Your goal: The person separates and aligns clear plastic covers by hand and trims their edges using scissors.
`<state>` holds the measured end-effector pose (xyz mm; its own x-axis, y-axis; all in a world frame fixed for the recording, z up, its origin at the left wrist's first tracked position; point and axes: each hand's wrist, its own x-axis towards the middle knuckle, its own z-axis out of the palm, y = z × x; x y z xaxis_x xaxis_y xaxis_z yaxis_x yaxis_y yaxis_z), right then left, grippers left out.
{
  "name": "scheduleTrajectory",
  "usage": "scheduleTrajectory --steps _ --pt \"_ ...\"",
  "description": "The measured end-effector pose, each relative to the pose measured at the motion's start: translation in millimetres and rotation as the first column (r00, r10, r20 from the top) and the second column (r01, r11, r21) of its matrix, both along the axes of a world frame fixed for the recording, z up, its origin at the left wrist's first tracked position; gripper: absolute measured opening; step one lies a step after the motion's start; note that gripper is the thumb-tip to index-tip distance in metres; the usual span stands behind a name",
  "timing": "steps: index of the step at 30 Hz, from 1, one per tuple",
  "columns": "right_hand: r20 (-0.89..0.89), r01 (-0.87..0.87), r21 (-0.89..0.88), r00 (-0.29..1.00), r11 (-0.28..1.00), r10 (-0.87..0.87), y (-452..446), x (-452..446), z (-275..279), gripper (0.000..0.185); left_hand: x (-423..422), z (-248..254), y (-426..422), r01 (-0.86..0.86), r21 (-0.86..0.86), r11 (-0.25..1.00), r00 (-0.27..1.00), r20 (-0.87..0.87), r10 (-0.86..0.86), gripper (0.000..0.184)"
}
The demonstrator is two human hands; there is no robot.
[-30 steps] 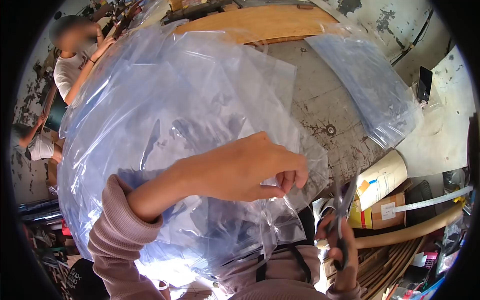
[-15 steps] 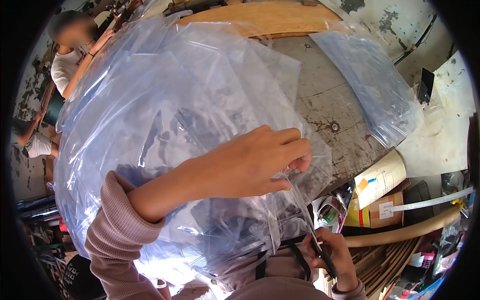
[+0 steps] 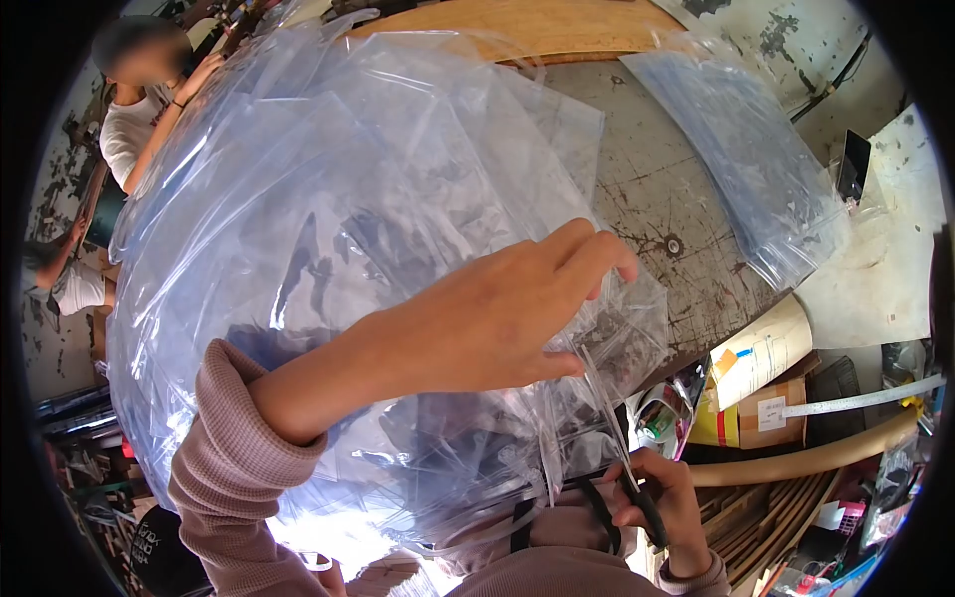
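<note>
A large heap of clear plastic sheeting (image 3: pixel 398 199) spreads over the table and hangs down toward my lap. My left hand (image 3: pixel 527 303) reaches across it, palm down, thumb and fingers apart above the sheeting's right edge; whether its underside touches the plastic is hidden. At the lower right, my right hand (image 3: pixel 671 507) grips a pair of scissors (image 3: pixel 649 515) by the black handle. Their long metal blades point up and away from me, alongside the loose plastic edge and toward my left thumb.
A flat stack of clear sheets (image 3: pixel 736 159) lies on the worn tabletop (image 3: pixel 647 189). Behind is a curved wooden board (image 3: pixel 517 30). A cardboard box (image 3: pixel 776 418), a curved tan tube (image 3: pixel 796 465) and clutter stand at right. Another person (image 3: pixel 139 129) is at the far left.
My left thumb and fingers have spread from a closed pinch at the plastic edge, and the fingers have risen slightly away. My right hand still holds the scissors in nearly the same place.
</note>
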<state>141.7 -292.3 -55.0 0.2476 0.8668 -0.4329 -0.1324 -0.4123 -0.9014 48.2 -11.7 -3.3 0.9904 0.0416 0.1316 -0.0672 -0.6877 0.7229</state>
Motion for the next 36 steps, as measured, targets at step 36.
scheduleTrajectory --steps 36 --pt "-0.254 0.015 0.017 0.967 1.000 -0.010 10.0 1.8 -2.7 0.069 0.2 -3.0 4.2 -0.064 0.075 0.995 0.998 0.032 0.062 0.089"
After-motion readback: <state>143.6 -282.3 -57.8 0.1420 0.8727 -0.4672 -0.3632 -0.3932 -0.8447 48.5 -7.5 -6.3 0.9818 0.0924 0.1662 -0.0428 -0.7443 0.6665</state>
